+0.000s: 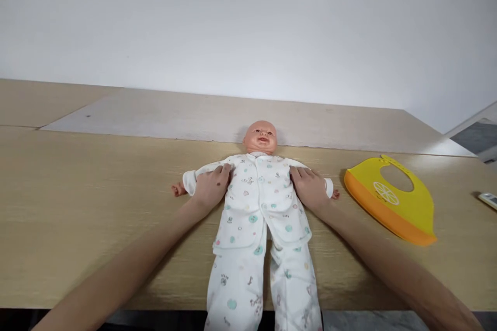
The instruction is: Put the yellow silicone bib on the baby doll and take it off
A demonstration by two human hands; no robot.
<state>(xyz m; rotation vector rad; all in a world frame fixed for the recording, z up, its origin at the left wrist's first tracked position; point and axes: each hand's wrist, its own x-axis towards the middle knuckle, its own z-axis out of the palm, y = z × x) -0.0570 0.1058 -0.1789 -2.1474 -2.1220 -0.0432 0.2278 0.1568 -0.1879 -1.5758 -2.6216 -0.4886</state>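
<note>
Flat on the table (97,207), btwn my two hands, the doll (260,201) lies face up, head at the far end, long axis running straight back twd me; its legs reach past the near edge & out of frame. From my remote seat, neither hand is nearer: L hand (213,186) is on its upper arm at L, R hand (310,189) on the one at R, so the torso sits just inboard of both sets of fingers. Both hands have fingers curled in, gripping sleeve & arm; tips are mostly hidden, so I can't tell how tight. Bib (407,209) is well apart from the doll, off to the R, w/ R hand much the nearer. Re writing: the suit (240,227) has a small all-over print; I read "baby" low on the R side of its front, & other tiny words, e.g. on the leg at L, are too small to make out. Bib has a white citrus-slice print w/ a bit of script under it, illegible. White device (488,199) at the far R is cut off by the frame, no legible text. No brand I can ID.
</note>
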